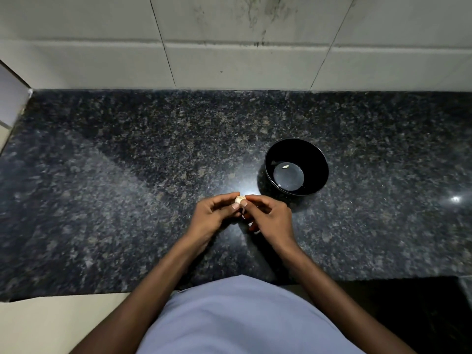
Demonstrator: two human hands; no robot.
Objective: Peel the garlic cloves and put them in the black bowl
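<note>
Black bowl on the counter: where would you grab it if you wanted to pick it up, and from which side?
Take the round black bowl by its rim, coming down from above on its near left edge, the side closest to the right hand. It stands upright and open, with sloping walls and no handle, so pinching the rim probably gives the surest grip. One small pale garlic piece lies inside, so keep it level.

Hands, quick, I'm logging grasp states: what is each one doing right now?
Left hand: fingers pinch the garlic clove.
Right hand: fingers curled, fingertips on the same garlic clove, seemingly picking at its skin.
</note>
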